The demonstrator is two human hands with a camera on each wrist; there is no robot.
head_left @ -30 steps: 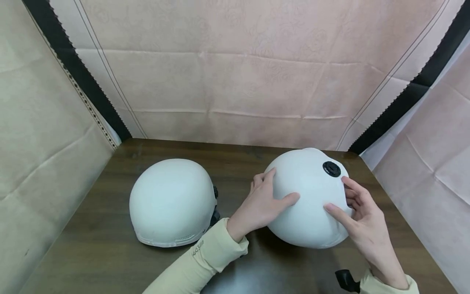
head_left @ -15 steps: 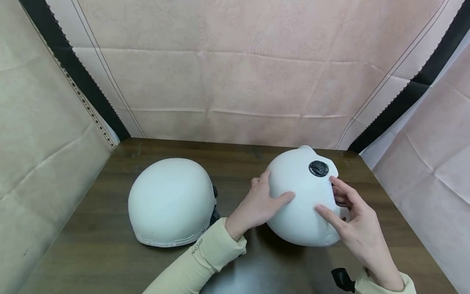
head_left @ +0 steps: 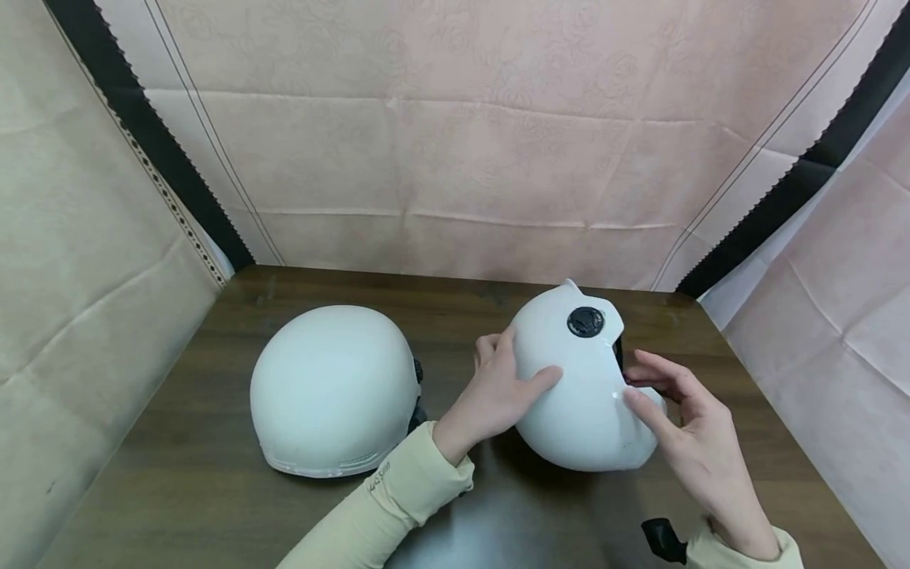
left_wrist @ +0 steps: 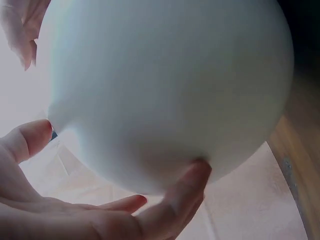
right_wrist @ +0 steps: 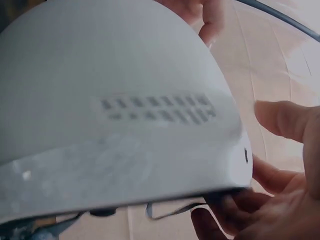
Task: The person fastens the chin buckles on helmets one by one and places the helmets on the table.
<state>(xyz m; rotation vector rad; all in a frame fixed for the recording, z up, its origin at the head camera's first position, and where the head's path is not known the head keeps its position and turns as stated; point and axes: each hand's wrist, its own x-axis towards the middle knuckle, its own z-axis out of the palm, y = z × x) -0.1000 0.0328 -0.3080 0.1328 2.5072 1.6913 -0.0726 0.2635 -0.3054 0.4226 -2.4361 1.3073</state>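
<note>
A white helmet point(head_left: 576, 395) with a black round knob point(head_left: 585, 322) is tilted on its side at the right of the dark wooden table point(head_left: 213, 474). My left hand point(head_left: 498, 391) cups its left side, thumb on the front of the shell and fingers behind. My right hand point(head_left: 668, 411) grips the right rim, thumb on the shell and fingers under the edge. The left wrist view shows the smooth shell point(left_wrist: 165, 85) above my left palm point(left_wrist: 100, 215). The right wrist view shows the helmet's rim and vent slots point(right_wrist: 115, 110), with my right hand's fingers point(right_wrist: 280, 195) beneath the rim.
A second white helmet point(head_left: 334, 387) rests dome-up on the table's left half, close to my left sleeve point(head_left: 384, 506). Pink cloth walls point(head_left: 462, 158) close in the table at the back and on both sides. A small black object point(head_left: 664, 537) sits by my right wrist.
The right helmet has rolled to the left between my hands. Its black knob has moved left and up, and its rim now faces my right hand.
</note>
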